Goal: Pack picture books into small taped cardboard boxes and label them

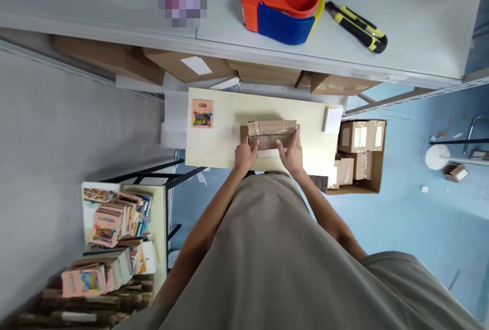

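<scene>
A small brown cardboard box with shiny clear tape along it is on the cream tabletop, close to my body. My left hand grips its left end, the thumb lying on the near side. At the opposite end my right hand holds the box, thumb on the near side and fingers along the right edge. A white paper edge shows just below the box, between my hands. The undersides of my fingers are partly hidden.
Left on the table lies a pink picture-covered booklet; a white pad is at the right. Above, a shelf holds a tape dispenser and a utility knife. A large carton contains several boxes. Book stacks stand lower left.
</scene>
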Action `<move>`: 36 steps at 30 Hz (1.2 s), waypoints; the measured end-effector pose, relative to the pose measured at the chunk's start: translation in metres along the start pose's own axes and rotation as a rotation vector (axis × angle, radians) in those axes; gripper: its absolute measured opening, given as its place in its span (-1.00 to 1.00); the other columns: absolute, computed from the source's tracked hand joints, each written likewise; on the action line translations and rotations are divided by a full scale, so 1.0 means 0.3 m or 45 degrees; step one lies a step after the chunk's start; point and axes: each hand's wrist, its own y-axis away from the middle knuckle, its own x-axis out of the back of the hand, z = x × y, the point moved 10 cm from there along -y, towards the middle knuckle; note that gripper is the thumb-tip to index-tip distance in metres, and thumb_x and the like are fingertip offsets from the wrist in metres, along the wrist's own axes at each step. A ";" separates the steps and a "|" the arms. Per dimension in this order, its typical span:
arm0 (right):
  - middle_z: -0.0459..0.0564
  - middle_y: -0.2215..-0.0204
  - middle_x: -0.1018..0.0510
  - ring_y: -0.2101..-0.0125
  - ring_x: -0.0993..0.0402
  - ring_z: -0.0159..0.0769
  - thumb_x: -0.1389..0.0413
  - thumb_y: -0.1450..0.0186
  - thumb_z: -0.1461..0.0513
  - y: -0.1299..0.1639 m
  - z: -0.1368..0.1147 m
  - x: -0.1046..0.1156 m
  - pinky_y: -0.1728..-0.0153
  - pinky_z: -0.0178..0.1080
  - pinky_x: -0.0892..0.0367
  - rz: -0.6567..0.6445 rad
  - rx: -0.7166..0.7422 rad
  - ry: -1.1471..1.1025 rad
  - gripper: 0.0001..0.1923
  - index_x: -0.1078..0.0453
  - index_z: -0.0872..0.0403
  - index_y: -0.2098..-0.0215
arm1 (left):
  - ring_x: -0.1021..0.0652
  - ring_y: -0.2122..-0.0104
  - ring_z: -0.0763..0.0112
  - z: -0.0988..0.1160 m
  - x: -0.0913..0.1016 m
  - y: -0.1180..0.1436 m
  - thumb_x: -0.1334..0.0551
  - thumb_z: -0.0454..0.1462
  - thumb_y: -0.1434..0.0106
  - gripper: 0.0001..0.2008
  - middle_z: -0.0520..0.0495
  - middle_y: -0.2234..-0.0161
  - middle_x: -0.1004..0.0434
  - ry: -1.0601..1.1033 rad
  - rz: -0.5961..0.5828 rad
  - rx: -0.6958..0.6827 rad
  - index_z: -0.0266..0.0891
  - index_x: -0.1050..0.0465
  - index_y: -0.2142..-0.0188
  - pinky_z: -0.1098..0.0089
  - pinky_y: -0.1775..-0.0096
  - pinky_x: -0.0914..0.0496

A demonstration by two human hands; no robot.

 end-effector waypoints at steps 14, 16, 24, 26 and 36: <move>0.23 0.19 -0.83 0.23 -0.74 0.04 0.09 -0.64 -0.25 -0.161 0.253 -0.060 0.15 -0.08 -0.56 0.133 -0.139 -0.630 -0.11 -0.52 0.27 -0.49 | -0.69 0.16 0.03 0.025 0.019 -0.119 -0.23 -0.06 -0.63 -0.58 -0.21 0.32 -0.71 -0.101 -0.049 0.033 -0.12 -0.49 0.39 0.27 0.17 -0.35; 0.25 0.09 -0.84 0.11 -0.75 0.09 0.02 -0.61 -0.29 -0.136 0.242 -0.004 0.07 -0.02 -0.61 0.188 -0.085 -0.718 -0.10 -0.57 0.25 -0.45 | -0.67 0.16 0.06 0.016 0.048 -0.129 -0.25 -0.10 -0.60 -0.62 -0.18 0.32 -0.70 -0.031 -0.054 -0.057 -0.12 -0.49 0.39 0.26 0.11 -0.44; 0.23 -0.28 -0.72 -0.10 -0.75 0.00 -0.23 -0.54 -0.11 0.030 0.226 0.118 -0.25 0.15 -0.67 0.361 0.140 -0.879 -0.48 -0.60 -0.02 -0.31 | -0.71 -0.20 0.14 -0.029 0.129 -0.077 -0.32 -0.33 -0.37 -0.57 -0.23 -0.27 -0.64 0.632 0.166 -0.422 -0.15 -0.62 -0.21 0.14 -0.27 -0.65; 0.26 -0.30 -0.71 -0.14 -0.75 0.00 -0.21 -0.52 -0.05 0.041 0.258 0.049 -0.26 0.16 -0.68 0.307 0.105 -0.898 -0.47 -0.55 0.00 -0.33 | -0.72 -0.19 0.13 -0.061 0.063 -0.077 -0.29 -0.37 -0.34 -0.54 -0.23 -0.24 -0.69 0.603 0.077 -0.342 -0.16 -0.64 -0.21 0.13 -0.28 -0.64; 0.39 -0.29 -0.70 -0.17 -0.74 0.13 -0.17 -0.40 -0.17 -0.121 0.443 -0.113 -0.32 0.28 -0.59 0.113 -0.190 -1.037 -0.33 -0.57 0.09 -0.24 | -0.76 -0.11 -0.02 -0.164 -0.075 -0.235 -0.27 -0.32 -0.26 -0.69 -0.26 -0.01 -0.83 0.585 -0.102 0.060 -0.20 -0.73 0.06 0.00 -0.26 -0.61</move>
